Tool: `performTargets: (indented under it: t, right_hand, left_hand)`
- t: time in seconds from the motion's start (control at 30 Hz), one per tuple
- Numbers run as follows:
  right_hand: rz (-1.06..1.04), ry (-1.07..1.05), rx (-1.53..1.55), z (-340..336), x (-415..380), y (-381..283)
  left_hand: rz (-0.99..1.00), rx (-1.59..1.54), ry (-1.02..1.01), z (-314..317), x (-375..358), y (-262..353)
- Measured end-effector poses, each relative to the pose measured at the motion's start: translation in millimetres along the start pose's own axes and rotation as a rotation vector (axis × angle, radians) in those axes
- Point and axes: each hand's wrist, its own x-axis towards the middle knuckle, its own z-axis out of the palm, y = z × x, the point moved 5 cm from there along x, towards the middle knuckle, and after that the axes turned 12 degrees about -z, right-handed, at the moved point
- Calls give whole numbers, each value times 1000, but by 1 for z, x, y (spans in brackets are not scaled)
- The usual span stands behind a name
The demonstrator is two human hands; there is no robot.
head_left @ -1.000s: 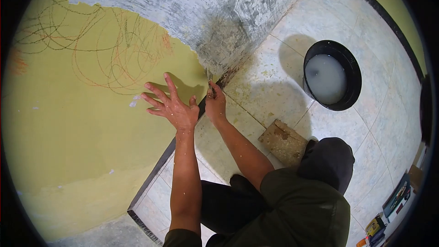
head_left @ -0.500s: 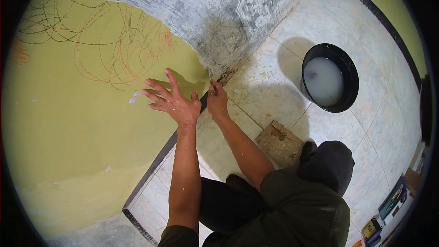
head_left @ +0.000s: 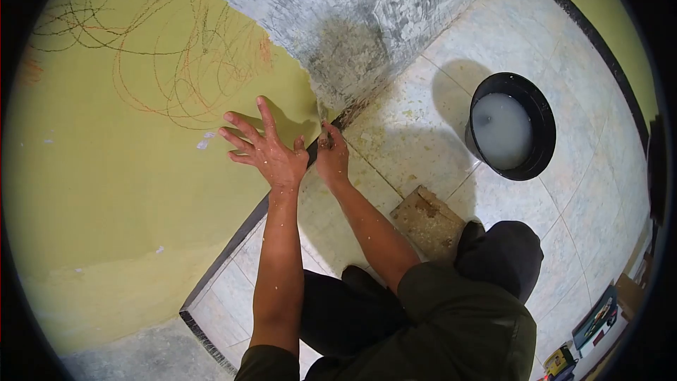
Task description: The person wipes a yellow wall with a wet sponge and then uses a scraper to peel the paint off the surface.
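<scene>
My left hand (head_left: 273,152) is spread wide against the yellow-green wall (head_left: 141,197), fingers pointing up and left, with pale flecks on the skin. Close beside it, low on the wall, my right hand (head_left: 333,155) grips a scraper (head_left: 322,111). Its thin blade meets the ragged border between the yellow paint and the bare grey patch (head_left: 349,56); most of the handle is hidden in my fingers. A dark damp-looking area marks the grey patch just above the blade.
A black bucket (head_left: 549,134) of cloudy liquid stands on the tiled floor (head_left: 508,208) to the right. Paint flakes (head_left: 395,127) lie near the skirting. A stained board (head_left: 429,222) is by my foot. Boxes and small items (head_left: 596,321) sit at lower right.
The view has shifted slightly. My left hand stays spread on the wall, and the right hand keeps its grip on the scraper at almost the same spot.
</scene>
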Motion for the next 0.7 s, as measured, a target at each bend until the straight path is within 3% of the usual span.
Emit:
performTargets:
  t: [0.03,0.1,0.27,0.33,0.37,0.47,0.57,0.6,0.7]
  right_hand:
    - [3,-3,-2,-1,8,-2]
    - [-163,198,-242,-10,38,-9]
    - [16,138,3,-32,67,-15]
    - [-96,29,-168,-14,30,-10]
    - [-110,48,32,-3,26,14]
    - [54,-11,-35,-14,28,-10]
    - [123,36,116,-20,37,-28]
    - [152,51,165,-21,33,-23]
    - [-24,6,56,-18,31,-30]
  left_hand:
    - [9,20,-2,-1,0,-3]
    - [20,7,-24,-2,1,-6]
    - [43,-44,-14,-8,3,1]
    - [-69,20,-61,-2,1,8]
    - [-95,12,-63,5,-2,9]
    - [-56,-4,89,34,-6,7]
    - [112,151,-190,67,-24,10]
    - [90,153,-205,72,-28,7]
    - [144,249,-179,76,-23,9]
